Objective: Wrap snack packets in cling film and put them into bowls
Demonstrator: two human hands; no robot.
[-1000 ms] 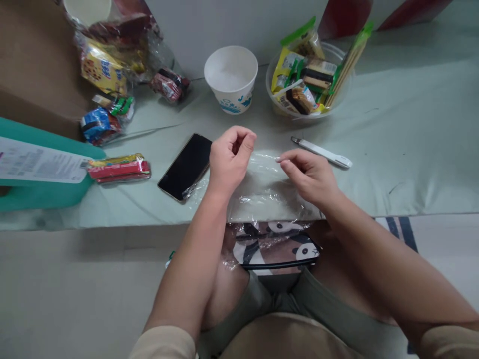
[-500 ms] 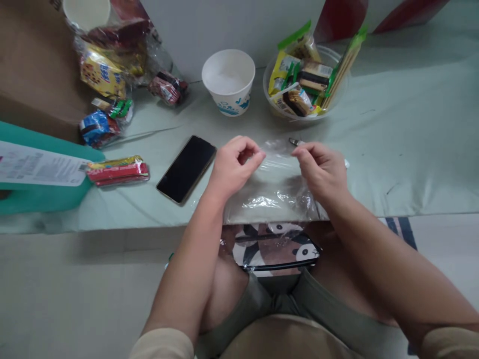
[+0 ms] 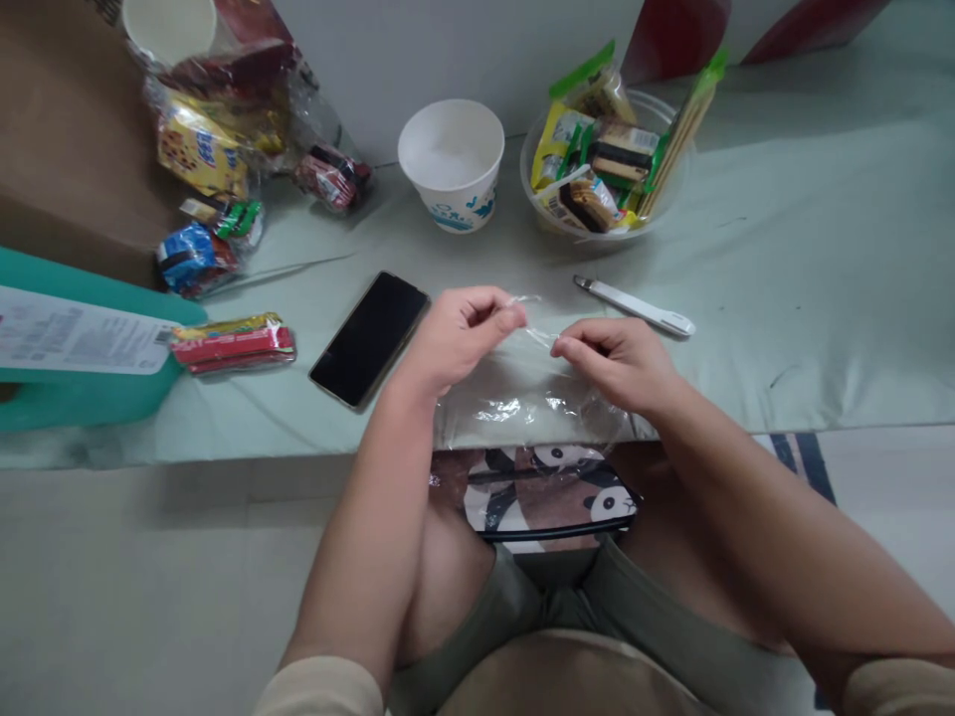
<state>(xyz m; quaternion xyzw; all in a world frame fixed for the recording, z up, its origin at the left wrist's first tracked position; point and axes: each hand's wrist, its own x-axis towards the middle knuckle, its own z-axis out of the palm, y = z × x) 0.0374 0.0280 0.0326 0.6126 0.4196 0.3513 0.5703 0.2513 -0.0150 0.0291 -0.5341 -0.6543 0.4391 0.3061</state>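
Observation:
A clear plastic bag (image 3: pixel 514 403) lies at the table's front edge, its lower part hanging over toward my lap. My left hand (image 3: pixel 474 333) pinches the gathered upper edge of the bag between thumb and fingers. Just to the right and slightly lower, my right hand (image 3: pixel 616 363) pinches the same gathered plastic, a short twisted strand stretching between both hands. Beyond my right hand rests a white utility knife (image 3: pixel 634 304), untouched. Left of my left hand lies a black smartphone (image 3: pixel 371 339), screen up.
A white paper tub (image 3: pixel 452 164) and a clear bowl (image 3: pixel 535 189) of wrapped snacks stand at the back. Wrapped snack bars (image 3: pixel 235 345), bagged snacks (image 3: pixel 201 144) and a teal container (image 3: pixel 82 398) are at left. A panda-print bag (image 3: pixel 552 497) sits below the table edge.
My right hand has moved left and down, closer to my left hand, uncovering the utility knife. My left hand has lowered a little. The plastic between them is now drawn into a strand.

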